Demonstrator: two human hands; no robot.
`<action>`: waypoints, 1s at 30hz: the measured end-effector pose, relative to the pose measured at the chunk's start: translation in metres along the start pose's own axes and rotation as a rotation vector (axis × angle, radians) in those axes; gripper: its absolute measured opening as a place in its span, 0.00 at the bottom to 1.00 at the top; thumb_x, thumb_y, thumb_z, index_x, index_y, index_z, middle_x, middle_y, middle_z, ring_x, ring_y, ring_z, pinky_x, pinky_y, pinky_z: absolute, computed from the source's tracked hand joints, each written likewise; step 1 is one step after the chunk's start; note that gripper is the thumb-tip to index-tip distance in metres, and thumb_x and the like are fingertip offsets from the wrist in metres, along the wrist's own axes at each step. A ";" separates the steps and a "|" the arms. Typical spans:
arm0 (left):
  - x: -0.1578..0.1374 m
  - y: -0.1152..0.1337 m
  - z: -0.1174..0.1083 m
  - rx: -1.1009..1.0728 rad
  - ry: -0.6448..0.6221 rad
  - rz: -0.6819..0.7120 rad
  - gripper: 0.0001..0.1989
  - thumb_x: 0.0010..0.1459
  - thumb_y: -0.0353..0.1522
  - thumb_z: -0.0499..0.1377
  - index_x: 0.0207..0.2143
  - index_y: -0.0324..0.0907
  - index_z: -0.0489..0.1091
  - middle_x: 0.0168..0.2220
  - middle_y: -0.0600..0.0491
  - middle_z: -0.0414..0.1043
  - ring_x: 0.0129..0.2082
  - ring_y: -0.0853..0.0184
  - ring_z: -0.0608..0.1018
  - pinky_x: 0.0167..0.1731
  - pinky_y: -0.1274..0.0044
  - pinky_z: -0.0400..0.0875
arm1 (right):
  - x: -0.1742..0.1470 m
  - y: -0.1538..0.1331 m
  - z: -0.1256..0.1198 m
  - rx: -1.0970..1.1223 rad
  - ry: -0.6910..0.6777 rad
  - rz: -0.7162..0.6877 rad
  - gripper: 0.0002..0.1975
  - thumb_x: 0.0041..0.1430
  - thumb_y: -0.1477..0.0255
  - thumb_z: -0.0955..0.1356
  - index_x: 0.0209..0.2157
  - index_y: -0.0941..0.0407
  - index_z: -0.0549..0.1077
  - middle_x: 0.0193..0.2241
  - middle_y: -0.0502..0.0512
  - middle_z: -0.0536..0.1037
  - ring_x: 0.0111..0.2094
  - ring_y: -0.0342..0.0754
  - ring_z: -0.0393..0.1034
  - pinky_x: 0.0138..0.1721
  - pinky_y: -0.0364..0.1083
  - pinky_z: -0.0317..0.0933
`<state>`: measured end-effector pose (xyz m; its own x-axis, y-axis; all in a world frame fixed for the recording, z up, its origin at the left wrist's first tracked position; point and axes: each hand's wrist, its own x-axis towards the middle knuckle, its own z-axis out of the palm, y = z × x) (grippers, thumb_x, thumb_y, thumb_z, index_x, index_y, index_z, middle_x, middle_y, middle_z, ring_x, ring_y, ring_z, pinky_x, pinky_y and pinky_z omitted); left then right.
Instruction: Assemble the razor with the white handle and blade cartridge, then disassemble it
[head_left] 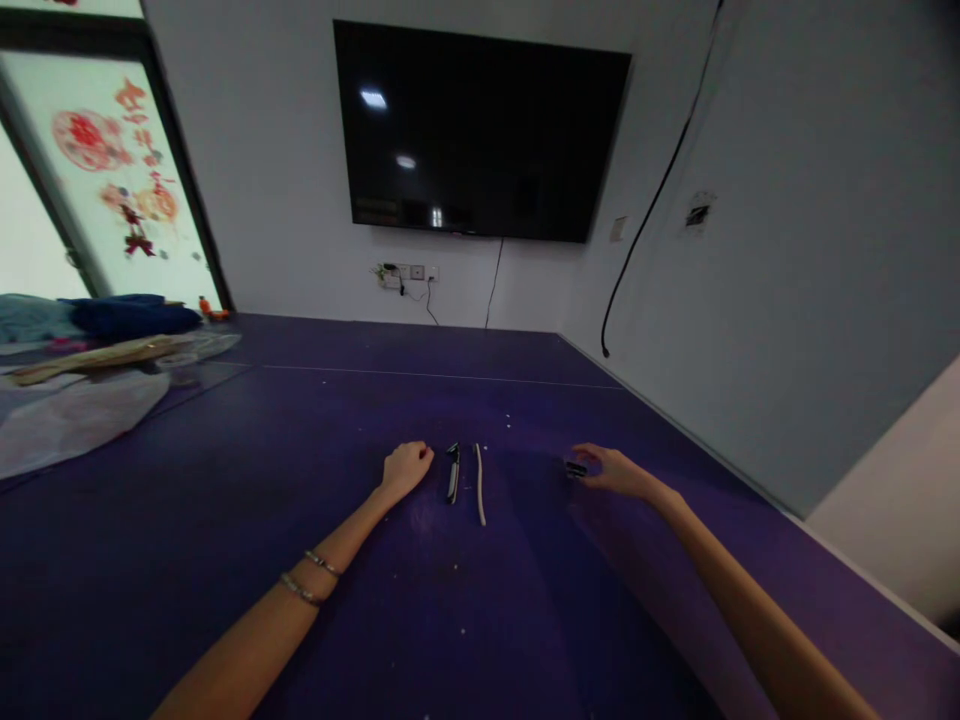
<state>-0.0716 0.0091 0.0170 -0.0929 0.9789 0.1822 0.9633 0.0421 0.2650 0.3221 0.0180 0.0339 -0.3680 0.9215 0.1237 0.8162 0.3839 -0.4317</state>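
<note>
On the purple surface, my left hand (409, 468) rests curled into a loose fist, with nothing showing in it. Just right of it lies a razor (453, 478), dark with a pale grey handle, its head pointing away from me. Beside the razor is a slim whitish toothbrush-like stick (481, 490), roughly parallel to it; its dark far end is too small to make out. Farther right, the thumb and fingers of my right hand (611, 470) are closed around a small black object (575, 468) at the surface. Its kind is unclear, and the fingers partly cover it.
The purple tabletop (337, 620) carries scattered white specks. At far left lie folded blue cloth (139, 316) and clear plastic wrapping (82, 415). A black cable (652, 205) hangs down the right wall. A television (480, 130) is mounted on the wall ahead.
</note>
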 end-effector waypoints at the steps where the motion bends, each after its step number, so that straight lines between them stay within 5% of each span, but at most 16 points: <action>1: 0.000 0.000 0.000 0.001 -0.002 -0.002 0.17 0.59 0.38 0.45 0.32 0.43 0.73 0.36 0.49 0.75 0.38 0.63 0.76 0.32 0.77 0.65 | 0.005 -0.013 0.005 0.012 -0.008 -0.032 0.28 0.43 0.71 0.67 0.50 0.59 0.66 0.43 0.59 0.74 0.44 0.52 0.68 0.46 0.48 0.60; 11: -0.002 0.001 0.002 0.007 -0.013 0.012 0.17 0.59 0.38 0.45 0.34 0.43 0.73 0.36 0.48 0.75 0.38 0.64 0.76 0.34 0.77 0.66 | 0.044 -0.093 0.054 0.031 -0.071 -0.214 0.30 0.44 0.71 0.68 0.52 0.59 0.64 0.44 0.59 0.74 0.45 0.51 0.68 0.47 0.47 0.59; 30: 0.003 -0.005 0.012 -0.012 0.019 0.034 0.16 0.58 0.37 0.47 0.33 0.43 0.73 0.36 0.49 0.75 0.37 0.63 0.75 0.35 0.76 0.65 | 0.059 -0.093 0.064 0.090 -0.082 -0.237 0.31 0.42 0.71 0.69 0.52 0.58 0.65 0.45 0.59 0.73 0.45 0.51 0.67 0.48 0.48 0.58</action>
<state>-0.0735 0.0140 0.0048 -0.0651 0.9757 0.2090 0.9628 0.0064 0.2701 0.1960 0.0332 0.0239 -0.5818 0.7974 0.1600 0.6613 0.5784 -0.4776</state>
